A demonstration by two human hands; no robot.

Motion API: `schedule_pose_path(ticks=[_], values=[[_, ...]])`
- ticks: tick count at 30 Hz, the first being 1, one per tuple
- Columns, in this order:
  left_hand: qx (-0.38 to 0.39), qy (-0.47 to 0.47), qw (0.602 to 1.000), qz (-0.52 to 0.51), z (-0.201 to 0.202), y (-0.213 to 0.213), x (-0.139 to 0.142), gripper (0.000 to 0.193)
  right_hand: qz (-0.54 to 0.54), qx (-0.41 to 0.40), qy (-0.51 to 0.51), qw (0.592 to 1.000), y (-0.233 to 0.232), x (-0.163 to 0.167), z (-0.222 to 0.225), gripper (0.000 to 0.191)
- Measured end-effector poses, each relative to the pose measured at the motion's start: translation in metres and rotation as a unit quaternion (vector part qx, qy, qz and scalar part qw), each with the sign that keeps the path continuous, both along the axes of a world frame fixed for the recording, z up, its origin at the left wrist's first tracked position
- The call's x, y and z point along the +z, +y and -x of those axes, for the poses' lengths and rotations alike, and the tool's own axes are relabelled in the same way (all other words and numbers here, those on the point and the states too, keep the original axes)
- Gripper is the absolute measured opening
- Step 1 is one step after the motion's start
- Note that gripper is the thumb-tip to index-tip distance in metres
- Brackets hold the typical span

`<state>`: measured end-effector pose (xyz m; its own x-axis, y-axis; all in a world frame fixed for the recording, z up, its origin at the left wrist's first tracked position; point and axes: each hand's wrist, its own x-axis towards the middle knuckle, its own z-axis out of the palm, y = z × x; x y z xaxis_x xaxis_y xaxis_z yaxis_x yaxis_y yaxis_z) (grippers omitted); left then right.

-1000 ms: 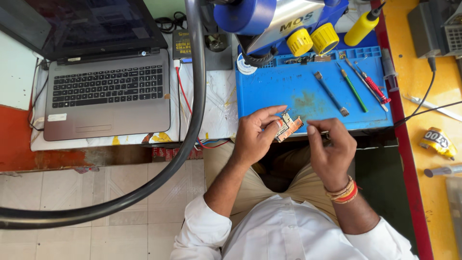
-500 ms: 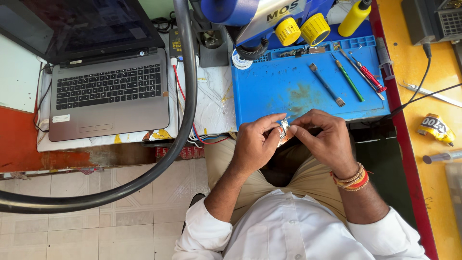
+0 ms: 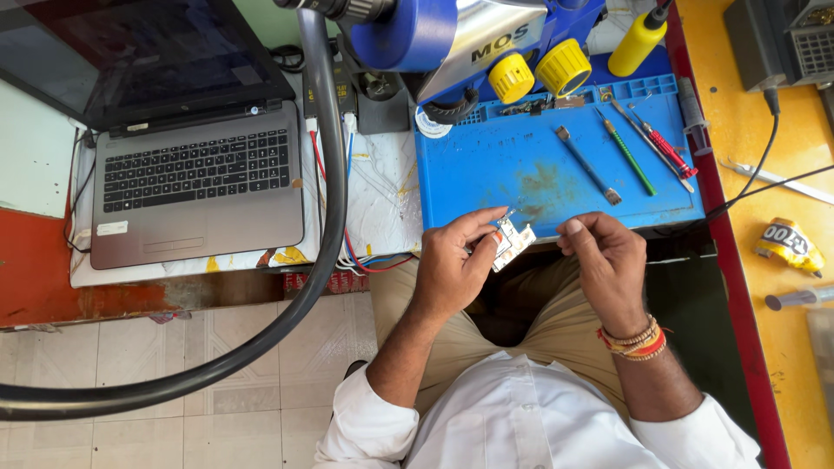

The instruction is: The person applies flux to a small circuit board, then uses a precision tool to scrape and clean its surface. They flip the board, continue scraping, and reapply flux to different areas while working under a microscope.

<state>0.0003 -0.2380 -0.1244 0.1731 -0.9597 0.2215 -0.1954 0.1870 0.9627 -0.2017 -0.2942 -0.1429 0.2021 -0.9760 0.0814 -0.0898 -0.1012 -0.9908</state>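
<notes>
My left hand (image 3: 452,260) pinches a small white and silver circuit board (image 3: 512,241) between thumb and fingers, just off the front edge of the blue work mat (image 3: 521,174). My right hand (image 3: 608,260) hovers a little to the right of the board, not touching it. Its fingers are curled in with the thumb against them, and nothing shows between them. Red and yellow bangles circle the right wrist. Both hands are over my lap in beige trousers.
On the mat lie a small brush (image 3: 589,165), a green-handled tool (image 3: 627,148) and a red-handled one (image 3: 660,143). A blue microscope head with yellow knobs (image 3: 486,43) hangs above. An open laptop (image 3: 195,174) sits left, beside a thick black hose (image 3: 321,226). A yellow bottle (image 3: 638,39) stands behind.
My right hand was touching the board half a second ago and has since drawn back to the right. The left hand keeps hold of the board, tilted slightly.
</notes>
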Motion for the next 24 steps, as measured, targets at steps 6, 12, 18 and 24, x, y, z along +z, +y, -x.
schedule_pose_path(ticks=[6,12,18,24], values=[[-0.005,-0.019,1.0,-0.013,0.005,-0.005,0.004,0.03,0.108,0.02,0.074,0.991,-0.004,-0.001,0.002,0.014],[-0.015,-0.018,0.999,-0.032,0.005,-0.008,0.0,0.029,0.063,0.04,0.08,0.994,-0.008,-0.004,-0.004,0.012],[-0.016,0.075,0.994,-0.072,0.002,-0.009,-0.013,0.027,-0.073,0.081,-0.07,0.992,-0.011,-0.009,-0.014,0.013],[-0.033,0.186,0.98,-0.058,0.001,-0.008,-0.028,0.033,-0.089,0.035,-0.116,0.989,-0.015,-0.012,-0.02,0.011]])
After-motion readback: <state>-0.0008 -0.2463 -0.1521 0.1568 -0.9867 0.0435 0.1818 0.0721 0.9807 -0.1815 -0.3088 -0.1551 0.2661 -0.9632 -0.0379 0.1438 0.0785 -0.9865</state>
